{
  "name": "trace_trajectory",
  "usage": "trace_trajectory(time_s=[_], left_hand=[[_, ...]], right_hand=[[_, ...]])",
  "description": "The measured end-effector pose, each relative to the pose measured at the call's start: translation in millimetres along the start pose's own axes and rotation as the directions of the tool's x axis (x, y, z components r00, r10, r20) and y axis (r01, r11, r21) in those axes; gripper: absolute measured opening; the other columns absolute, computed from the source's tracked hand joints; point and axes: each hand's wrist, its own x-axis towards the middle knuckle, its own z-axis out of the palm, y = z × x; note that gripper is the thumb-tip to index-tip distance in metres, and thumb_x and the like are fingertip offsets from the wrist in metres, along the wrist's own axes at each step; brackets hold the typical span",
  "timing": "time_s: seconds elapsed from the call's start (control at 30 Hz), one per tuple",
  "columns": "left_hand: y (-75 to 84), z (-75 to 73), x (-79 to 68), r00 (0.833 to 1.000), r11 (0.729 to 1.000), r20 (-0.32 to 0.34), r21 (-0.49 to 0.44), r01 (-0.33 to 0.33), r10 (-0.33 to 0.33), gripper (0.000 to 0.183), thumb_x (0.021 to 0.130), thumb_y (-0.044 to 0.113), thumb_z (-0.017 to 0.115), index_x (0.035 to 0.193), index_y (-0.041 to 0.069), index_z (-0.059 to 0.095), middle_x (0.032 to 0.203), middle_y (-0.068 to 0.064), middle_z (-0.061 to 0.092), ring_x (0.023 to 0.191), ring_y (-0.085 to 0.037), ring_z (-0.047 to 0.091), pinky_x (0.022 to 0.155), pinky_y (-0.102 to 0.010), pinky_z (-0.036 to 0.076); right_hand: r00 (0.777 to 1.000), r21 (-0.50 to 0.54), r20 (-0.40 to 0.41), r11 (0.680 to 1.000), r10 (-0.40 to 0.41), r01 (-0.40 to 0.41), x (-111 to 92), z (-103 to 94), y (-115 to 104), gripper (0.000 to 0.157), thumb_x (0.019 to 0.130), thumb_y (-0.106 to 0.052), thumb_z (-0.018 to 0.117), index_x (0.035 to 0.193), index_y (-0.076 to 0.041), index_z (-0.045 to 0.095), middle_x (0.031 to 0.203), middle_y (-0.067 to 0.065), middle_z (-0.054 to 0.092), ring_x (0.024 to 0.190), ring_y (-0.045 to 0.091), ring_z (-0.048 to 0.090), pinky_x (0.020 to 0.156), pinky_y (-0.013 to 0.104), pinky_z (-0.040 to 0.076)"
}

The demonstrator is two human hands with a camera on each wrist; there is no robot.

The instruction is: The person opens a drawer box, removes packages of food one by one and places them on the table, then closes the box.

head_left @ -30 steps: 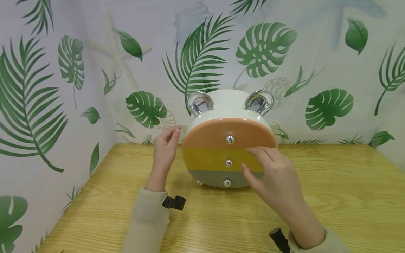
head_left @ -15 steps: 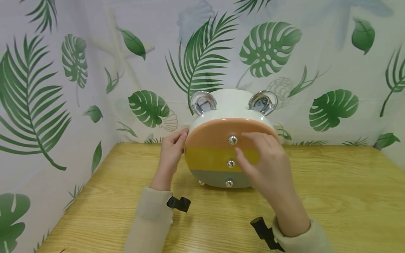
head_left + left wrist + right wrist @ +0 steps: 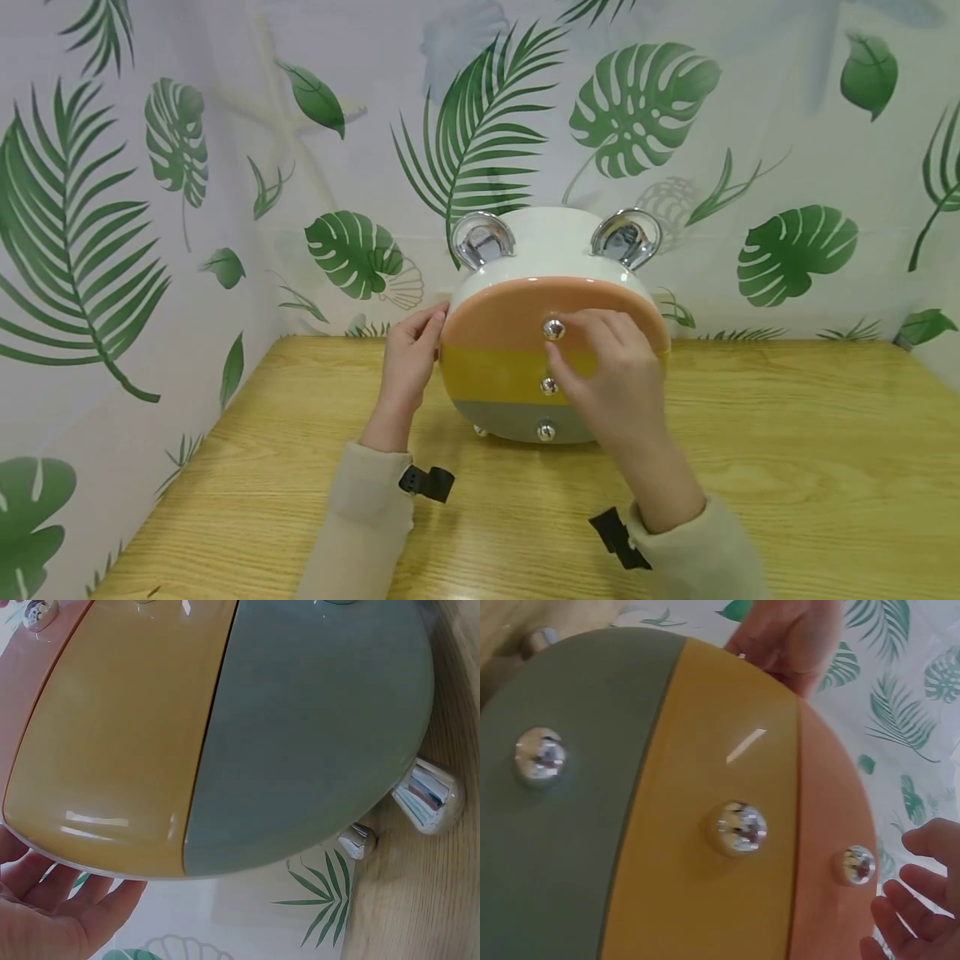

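A rounded white drawer box [image 3: 558,233] stands on the table, its front striped orange, yellow and grey-green. Each stripe bears a round silver knob; the top knob [image 3: 554,329] is on the orange drawer [image 3: 495,317]. My left hand [image 3: 408,354] rests against the box's left side; in the left wrist view its fingers [image 3: 112,904] lie along the edge, partly hidden behind it. My right hand [image 3: 618,375] is in front of the box, thumb and fingers parted close to the top knob. In the right wrist view those fingers [image 3: 904,919] are bent loosely and hold nothing.
Two silver ring-shaped ears [image 3: 483,240] rise from the box's top. Silver feet [image 3: 431,796] carry it on the wooden table [image 3: 787,467]. Behind it hangs a white leaf-printed cloth [image 3: 525,100], which also runs along the left side.
My left hand has moved right and come against the box's side. My right hand has moved left and up, from beside the yellow drawer to the top knob.
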Motion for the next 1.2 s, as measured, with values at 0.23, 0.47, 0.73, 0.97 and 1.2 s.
trace_trajectory(time_s=[0.23, 0.47, 0.73, 0.97, 1.2], left_hand=[[0.4, 0.0, -0.9, 1.0, 1.0, -0.005, 0.01, -0.011, 0.011, 0.029, 0.092, 0.018, 0.049, 0.114, 0.003, 0.06, 0.109, -0.01, 0.059, 0.084, -0.015, 0.052, 0.063, -0.024, 0.043], [0.3, -0.6, -0.8, 1.0, 1.0, 0.0, 0.004, -0.009, 0.009, 0.029, 0.092, 0.018, 0.048, 0.114, 0.004, 0.06, 0.108, -0.009, 0.06, 0.082, -0.014, 0.051, 0.064, -0.023, 0.044], [-0.1, -0.8, -0.2, 1.0, 1.0, 0.001, 0.001, -0.019, 0.019, 0.029, 0.092, 0.018, 0.048, 0.114, 0.003, 0.06, 0.108, -0.01, 0.06, 0.081, -0.013, 0.051, 0.063, -0.023, 0.044], [0.3, -1.3, -0.1, 1.0, 1.0, 0.001, 0.004, -0.016, 0.016, 0.028, 0.092, 0.018, 0.048, 0.113, 0.003, 0.06, 0.107, -0.01, 0.06, 0.081, -0.013, 0.051, 0.063, -0.022, 0.044], [0.0, -1.6, -0.4, 1.0, 1.0, -0.005, 0.0, -0.016, 0.016, 0.028, 0.092, 0.017, 0.049, 0.113, 0.003, 0.06, 0.106, -0.01, 0.06, 0.08, -0.013, 0.052, 0.062, -0.021, 0.044]], right_hand=[[0.999, -0.031, -0.015, 0.999, -0.039, 0.039, -3.9, 14.3, 8.5, 0.025, 0.066, 0.0, 0.073, 0.088, 0.004, 0.063, 0.084, 0.013, 0.06, 0.077, 0.026, 0.051, 0.068, 0.032, 0.043], [0.997, -0.067, -0.039, 0.995, -0.073, 0.071, -6.6, 22.1, 14.1, 0.025, 0.066, 0.001, 0.073, 0.089, 0.006, 0.063, 0.084, 0.015, 0.057, 0.076, 0.028, 0.05, 0.067, 0.034, 0.044], [0.993, -0.088, -0.064, 0.992, -0.101, 0.095, -8.4, 27.7, 17.4, 0.019, 0.071, 0.004, 0.069, 0.088, 0.007, 0.062, 0.085, 0.016, 0.055, 0.08, 0.029, 0.051, 0.07, 0.034, 0.046], [0.989, -0.091, -0.091, 0.99, -0.114, 0.106, -8.3, 29.2, 17.1, 0.019, 0.069, 0.007, 0.068, 0.087, 0.007, 0.061, 0.083, 0.017, 0.055, 0.079, 0.03, 0.051, 0.069, 0.037, 0.046], [0.986, -0.103, -0.085, 0.986, -0.14, 0.131, -7.2, 26.8, 16.6, 0.017, 0.069, 0.006, 0.065, 0.085, 0.007, 0.06, 0.082, 0.017, 0.056, 0.075, 0.03, 0.051, 0.065, 0.037, 0.046]])
